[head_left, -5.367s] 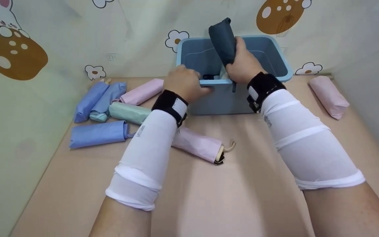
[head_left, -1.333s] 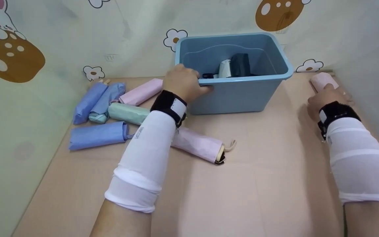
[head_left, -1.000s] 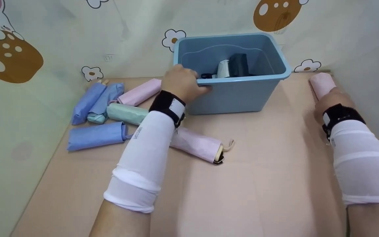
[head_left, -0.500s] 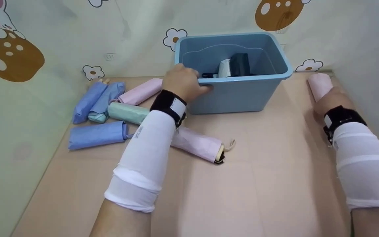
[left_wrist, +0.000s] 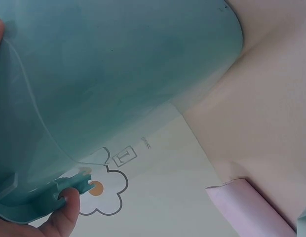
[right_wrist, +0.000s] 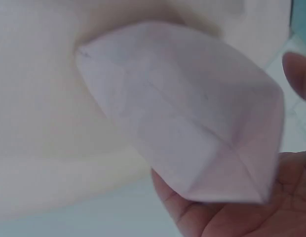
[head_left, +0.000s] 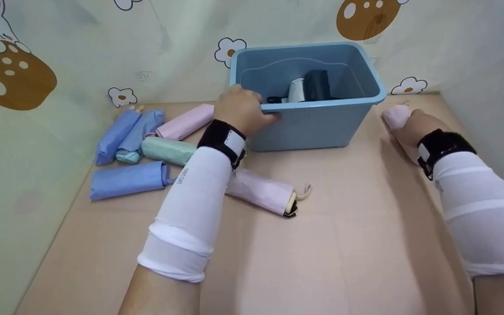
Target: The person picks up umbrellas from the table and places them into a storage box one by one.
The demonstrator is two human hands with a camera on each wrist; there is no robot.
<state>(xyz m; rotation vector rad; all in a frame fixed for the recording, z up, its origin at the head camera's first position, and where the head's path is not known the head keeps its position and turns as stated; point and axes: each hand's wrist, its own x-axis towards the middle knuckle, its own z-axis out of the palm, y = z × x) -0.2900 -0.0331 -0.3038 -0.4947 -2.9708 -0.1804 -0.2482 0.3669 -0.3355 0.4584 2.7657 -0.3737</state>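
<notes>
My left hand (head_left: pixel 239 109) grips the near left rim of a light blue plastic bin (head_left: pixel 306 127), thumb outside the front wall. The left wrist view has a fingertip (left_wrist: pixel 70 197) curled at the rim. Inside the bin a dark navy folded umbrella (head_left: pixel 317 85) stands beside a white wrapped end (head_left: pixel 296 90). To the right of the bin, my right hand (head_left: pixel 420 126) holds a pink folded umbrella (head_left: pixel 395 116) in its sleeve, covering its middle. In the right wrist view the sleeve's pointed end (right_wrist: pixel 192 113) lies between thumb and fingers.
On the left lie blue folded umbrellas (head_left: pixel 128 180), a green one (head_left: pixel 169 149) and a pink one (head_left: pixel 186 122). Another pink umbrella (head_left: pixel 263 192) with a cord loop lies in front of the bin, partly behind the left forearm. Patterned cloth walls (head_left: pixel 177 57) border the table.
The navy umbrella went from my right hand into the bin. That hand then moved right, took hold of the pink umbrella and shifted it left, turning it. My left hand stays on the rim.
</notes>
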